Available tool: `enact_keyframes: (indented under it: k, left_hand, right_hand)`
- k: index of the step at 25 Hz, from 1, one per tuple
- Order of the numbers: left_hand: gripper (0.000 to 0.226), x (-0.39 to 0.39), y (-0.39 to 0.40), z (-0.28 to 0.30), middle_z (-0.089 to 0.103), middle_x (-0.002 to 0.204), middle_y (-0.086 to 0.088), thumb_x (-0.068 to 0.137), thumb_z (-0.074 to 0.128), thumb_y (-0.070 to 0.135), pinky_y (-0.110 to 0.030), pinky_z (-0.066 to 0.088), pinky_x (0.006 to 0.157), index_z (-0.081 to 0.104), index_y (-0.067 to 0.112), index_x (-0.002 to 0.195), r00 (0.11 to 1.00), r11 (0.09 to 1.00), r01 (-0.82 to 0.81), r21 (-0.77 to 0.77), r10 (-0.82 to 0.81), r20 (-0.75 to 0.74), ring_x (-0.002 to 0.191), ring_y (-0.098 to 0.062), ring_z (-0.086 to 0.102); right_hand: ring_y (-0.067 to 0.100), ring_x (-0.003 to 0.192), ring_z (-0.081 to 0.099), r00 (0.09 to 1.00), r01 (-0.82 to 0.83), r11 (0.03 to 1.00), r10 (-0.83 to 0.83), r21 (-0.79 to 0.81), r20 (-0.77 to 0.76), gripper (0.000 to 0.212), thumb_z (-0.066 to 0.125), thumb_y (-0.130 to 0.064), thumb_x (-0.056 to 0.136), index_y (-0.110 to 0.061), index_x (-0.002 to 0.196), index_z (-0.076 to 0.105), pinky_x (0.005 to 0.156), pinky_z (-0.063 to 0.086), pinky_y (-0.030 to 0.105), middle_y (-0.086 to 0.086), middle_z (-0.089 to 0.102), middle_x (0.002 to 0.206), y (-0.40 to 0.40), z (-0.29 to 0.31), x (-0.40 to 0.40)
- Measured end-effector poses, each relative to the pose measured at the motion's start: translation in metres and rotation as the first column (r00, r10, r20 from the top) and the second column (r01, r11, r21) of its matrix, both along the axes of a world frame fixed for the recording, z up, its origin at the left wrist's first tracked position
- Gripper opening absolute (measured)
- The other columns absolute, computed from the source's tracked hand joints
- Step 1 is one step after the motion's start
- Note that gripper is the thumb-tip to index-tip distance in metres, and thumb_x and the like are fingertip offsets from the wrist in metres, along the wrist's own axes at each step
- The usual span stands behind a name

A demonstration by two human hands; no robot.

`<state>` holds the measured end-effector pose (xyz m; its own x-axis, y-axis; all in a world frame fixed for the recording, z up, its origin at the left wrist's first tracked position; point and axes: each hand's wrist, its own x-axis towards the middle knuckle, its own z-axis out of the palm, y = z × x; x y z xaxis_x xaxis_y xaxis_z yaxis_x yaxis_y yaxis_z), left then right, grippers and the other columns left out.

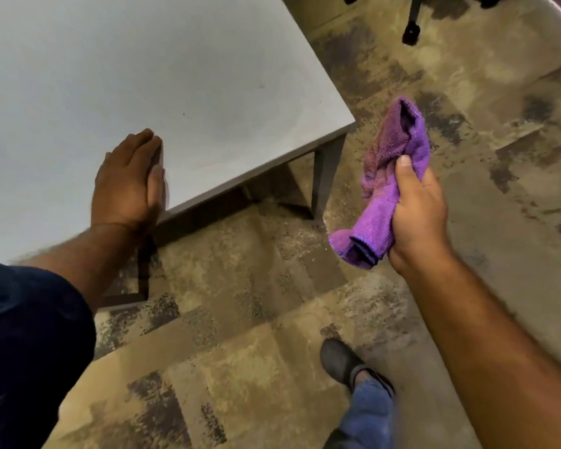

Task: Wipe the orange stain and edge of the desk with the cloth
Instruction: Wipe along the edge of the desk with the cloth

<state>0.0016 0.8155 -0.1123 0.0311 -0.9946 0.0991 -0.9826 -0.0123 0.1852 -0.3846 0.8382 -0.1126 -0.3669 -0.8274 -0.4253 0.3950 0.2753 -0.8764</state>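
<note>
The right hand [416, 212] squeezes a fuzzy purple cloth [390, 176] in its fist at the middle right of the frame, out past the desk corner and over the blotchy brown carpet [240, 319]. The cloth is scrunched up, with reddish smears on it. The left hand [127, 183] lies flat, fingers together, on the smooth grey desk [143, 66] by its near edge.

A crumpled purple microfibre cloth [390, 176], stained reddish-orange, hung beside the corner of the pale grey tabletop [175, 76]
</note>
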Motion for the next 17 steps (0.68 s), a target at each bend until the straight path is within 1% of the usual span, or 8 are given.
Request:
enact_keyframes:
  k: [3,6,7,8,10,11,14,17]
  left_hand:
    - [0.056,0.0,0.0,-0.003,0.044,0.168,-0.013,0.108,0.038,0.031,-0.051,0.03,0.13,0.046,0.013,0.16,1.0,1.0,0.022,-0.013,-0.022,0.004,0.156,-0.034,0.039]
    - [0.055,0.006,-0.001,-0.008,0.044,0.169,-0.01,0.109,0.037,0.031,-0.049,0.029,0.131,0.045,0.015,0.161,0.999,0.999,0.032,-0.014,-0.032,0.026,0.157,-0.031,0.038]
    - [0.055,0.008,0.0,-0.009,0.044,0.169,-0.009,0.109,0.036,0.032,-0.048,0.029,0.131,0.045,0.016,0.161,0.999,0.999,0.03,-0.015,-0.03,0.022,0.157,-0.029,0.038]
    - [0.055,0.01,0.0,-0.012,0.044,0.169,-0.007,0.109,0.035,0.033,-0.046,0.028,0.131,0.045,0.017,0.161,0.999,0.999,0.034,-0.02,-0.033,0.015,0.158,-0.028,0.038]
    - [0.057,0.014,-0.003,-0.016,0.045,0.169,-0.003,0.109,0.034,0.037,-0.041,0.027,0.129,0.042,0.02,0.162,0.999,0.999,0.039,-0.037,-0.039,-0.006,0.158,-0.025,0.038]
    - [0.057,0.017,-0.006,-0.018,0.046,0.169,-0.001,0.109,0.034,0.04,-0.039,0.026,0.129,0.04,0.021,0.162,0.999,0.998,0.038,-0.055,-0.039,-0.012,0.157,-0.023,0.038]
    - [0.057,0.021,-0.006,-0.023,0.049,0.166,0.001,0.108,0.036,0.042,-0.036,0.026,0.128,0.04,0.023,0.161,0.999,0.995,0.041,-0.091,-0.042,-0.015,0.156,-0.021,0.04]
    - [0.057,0.014,-0.008,-0.019,0.05,0.166,-0.005,0.107,0.037,0.039,-0.032,0.024,0.127,0.053,0.016,0.156,0.994,0.99,0.107,-0.092,-0.107,-0.001,0.156,-0.024,0.042]
  right_hand:
    - [0.024,0.091,0.079,0.995,0.081,0.997,-0.081,0.002,0.057,0.017,0.052,-0.025,0.113,-0.029,0.112,0.069,0.072,0.067,0.037,-0.004,0.083,0.094,0.023,-0.02,0.009]
    - [0.036,0.116,0.076,0.982,0.149,0.989,-0.15,0.016,0.118,0.02,0.052,-0.022,0.113,-0.031,0.114,0.069,0.101,0.061,0.055,0.005,0.08,0.117,0.037,-0.048,0.025]
    - [0.035,0.122,0.073,0.977,0.162,0.987,-0.162,0.007,0.137,0.021,0.051,-0.021,0.113,-0.032,0.116,0.069,0.107,0.058,0.056,0.006,0.079,0.124,0.04,-0.055,0.03]
    - [0.029,0.123,0.073,0.971,0.184,0.983,-0.18,-0.01,0.159,0.022,0.05,-0.019,0.114,-0.031,0.118,0.068,0.108,0.058,0.05,0.003,0.079,0.126,0.041,-0.062,0.033]
    - [0.011,0.11,0.076,0.961,0.229,0.972,-0.219,-0.044,0.168,0.023,0.05,-0.016,0.113,-0.028,0.12,0.068,0.097,0.062,0.033,-0.009,0.081,0.115,0.039,-0.075,0.036]
    - [0.008,0.107,0.076,0.96,0.239,0.97,-0.227,-0.052,0.163,0.023,0.05,-0.015,0.113,-0.028,0.119,0.068,0.096,0.061,0.031,-0.011,0.081,0.112,0.037,-0.081,0.037]
    - [0.018,0.116,0.073,0.958,0.248,0.961,-0.225,-0.12,0.176,0.023,0.051,-0.014,0.111,-0.027,0.114,0.069,0.111,0.056,0.046,-0.001,0.077,0.12,0.03,-0.093,0.044]
    - [0.014,0.109,0.072,0.957,0.266,0.945,-0.235,-0.191,0.173,0.018,0.054,-0.019,0.105,-0.028,0.107,0.07,0.113,0.054,0.049,-0.007,0.078,0.11,0.029,-0.1,0.055]
